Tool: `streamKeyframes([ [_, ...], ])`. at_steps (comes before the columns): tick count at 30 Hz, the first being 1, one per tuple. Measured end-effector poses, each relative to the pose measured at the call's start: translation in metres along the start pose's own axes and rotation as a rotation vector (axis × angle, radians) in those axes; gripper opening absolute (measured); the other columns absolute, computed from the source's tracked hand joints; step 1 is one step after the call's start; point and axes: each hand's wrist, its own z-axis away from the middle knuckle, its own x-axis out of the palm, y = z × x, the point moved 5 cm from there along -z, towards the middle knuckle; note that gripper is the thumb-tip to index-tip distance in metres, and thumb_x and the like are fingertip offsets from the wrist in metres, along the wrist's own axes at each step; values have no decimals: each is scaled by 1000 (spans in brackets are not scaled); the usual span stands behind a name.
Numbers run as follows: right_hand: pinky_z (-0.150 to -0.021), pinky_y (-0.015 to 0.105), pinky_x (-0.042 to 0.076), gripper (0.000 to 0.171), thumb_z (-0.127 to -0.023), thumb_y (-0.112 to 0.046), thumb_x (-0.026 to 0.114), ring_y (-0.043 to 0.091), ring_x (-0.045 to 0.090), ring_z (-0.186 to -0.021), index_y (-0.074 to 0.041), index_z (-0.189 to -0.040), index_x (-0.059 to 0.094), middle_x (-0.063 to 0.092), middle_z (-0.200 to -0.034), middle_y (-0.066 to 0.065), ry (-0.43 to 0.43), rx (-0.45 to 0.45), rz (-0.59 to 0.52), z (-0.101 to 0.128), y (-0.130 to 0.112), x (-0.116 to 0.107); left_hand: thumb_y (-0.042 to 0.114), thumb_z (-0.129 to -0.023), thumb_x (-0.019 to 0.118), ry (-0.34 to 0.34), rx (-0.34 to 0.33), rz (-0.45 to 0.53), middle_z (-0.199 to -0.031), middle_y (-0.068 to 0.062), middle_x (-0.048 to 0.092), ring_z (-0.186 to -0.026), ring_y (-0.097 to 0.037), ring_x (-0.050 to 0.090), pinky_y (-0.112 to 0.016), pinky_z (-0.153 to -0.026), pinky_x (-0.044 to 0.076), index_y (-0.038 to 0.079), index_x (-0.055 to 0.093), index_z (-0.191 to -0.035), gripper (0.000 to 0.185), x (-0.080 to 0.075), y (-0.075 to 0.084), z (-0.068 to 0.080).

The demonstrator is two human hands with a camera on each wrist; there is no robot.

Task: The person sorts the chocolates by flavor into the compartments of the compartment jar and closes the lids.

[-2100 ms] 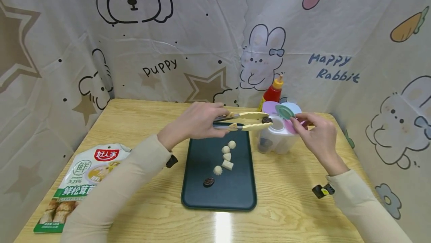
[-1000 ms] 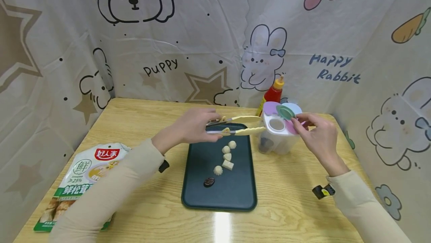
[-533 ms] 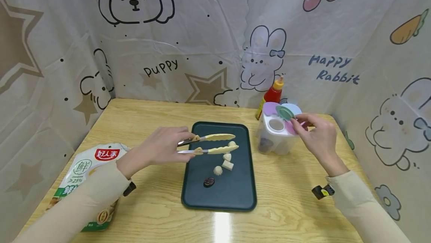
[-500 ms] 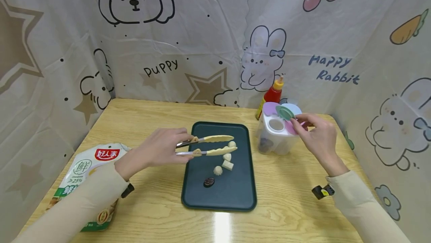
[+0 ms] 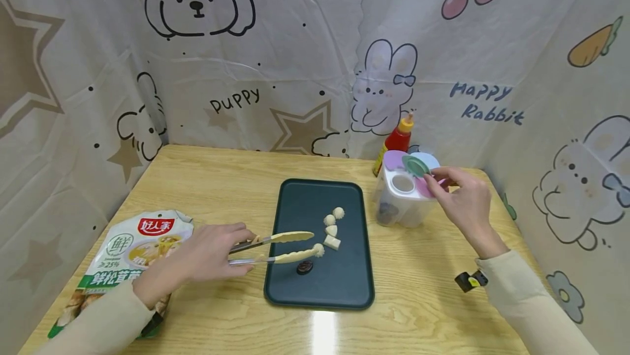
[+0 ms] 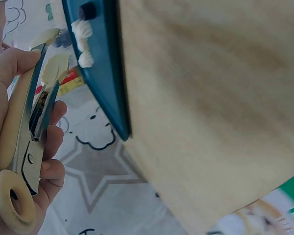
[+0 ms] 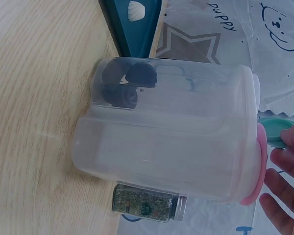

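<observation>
My left hand (image 5: 211, 251) grips a pair of cream-tipped tongs (image 5: 292, 245), their tips parted over the left side of a dark green tray (image 5: 344, 286). Nothing sits between the tips. Close by them on the tray lie a dark brown ridged oval piece (image 5: 304, 267) and a pale ridged piece (image 5: 319, 250). Several other pale pieces (image 5: 332, 242) trail toward the tray's back. My right hand (image 5: 465, 196) pinches the raised green flip lid (image 5: 415, 166) of a clear container (image 5: 406, 210). One round opening of it is uncovered. Dark pieces (image 7: 120, 95) show inside the container in the right wrist view.
A red squeeze bottle (image 5: 397, 140) with a yellow cap stands behind the container. In the right wrist view a small spice jar (image 7: 144, 203) is next to the container. A printed food pouch (image 5: 123, 245) lies at the table's left, partly under my left arm.
The tongs held a dark piece at the container's opening; that piece is gone from their tips. My left hand has since carried them left and nearer over the tray. My right hand stays at the lid.
</observation>
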Motion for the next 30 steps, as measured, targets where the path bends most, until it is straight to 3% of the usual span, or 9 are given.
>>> streamKeyframes([
  [7, -65, 2, 31, 15, -85, -8, 86, 30, 68, -66, -3, -99, 82, 79, -85, 15, 3, 2, 0, 0, -2, -1, 42, -82, 85, -59, -33, 45, -93, 11, 68, -65, 4, 42, -17, -53, 35, 18, 74, -111, 39, 13, 3, 17],
  [17, -66, 2, 33, 16, -86, -7, 85, 31, 69, -68, 0, -100, 80, 79, -86, 17, -17, 11, 5, 0, 0, 0, 43, -82, 85, -91, -77, 77, -89, 14, 61, -65, 2, 40, -18, -54, 33, 20, 74, -110, 38, 19, 4, 25],
  [30, -67, 1, 32, 15, -86, -7, 85, 30, 69, -67, -2, -99, 81, 79, -86, 16, -7, 7, -2, 1, -4, 0, 43, -82, 85, -85, -53, 115, -93, 14, 64, -67, 4, 40, -18, -55, 33, 20, 73, -111, 39, 25, 8, 33],
])
